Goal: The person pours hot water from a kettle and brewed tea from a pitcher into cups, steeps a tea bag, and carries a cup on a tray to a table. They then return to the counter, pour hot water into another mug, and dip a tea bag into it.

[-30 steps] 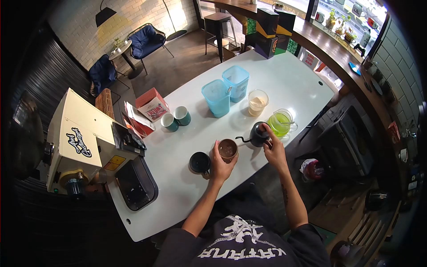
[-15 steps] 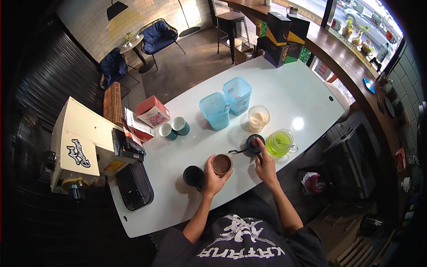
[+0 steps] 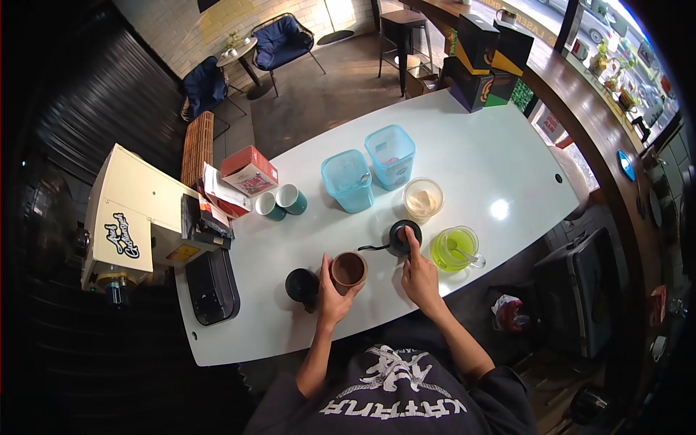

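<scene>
My left hand (image 3: 335, 297) is wrapped round a brown cup (image 3: 349, 270), tilted a little. Just left of it is a dark cup (image 3: 301, 285). My right hand (image 3: 420, 277) grips the black gooseneck kettle (image 3: 404, 238), a finger on its top; its spout points left, above the brown cup. To the right of the kettle is a glass jug of green liquid (image 3: 455, 249) with a spoon in it. Behind the kettle sits a clear cup with pale contents (image 3: 423, 200).
Two blue plastic containers (image 3: 348, 181) stand at mid-table, and two teal cups (image 3: 291, 199) by a red and white box (image 3: 249, 171). A cream machine (image 3: 136, 210) and a black tray (image 3: 211, 287) are at the left. Black boxes (image 3: 478, 65) stack at the far edge.
The brown cup in my left hand has moved left and slightly down. My right hand and the kettle have also shifted left and down. The camera view has turned.
</scene>
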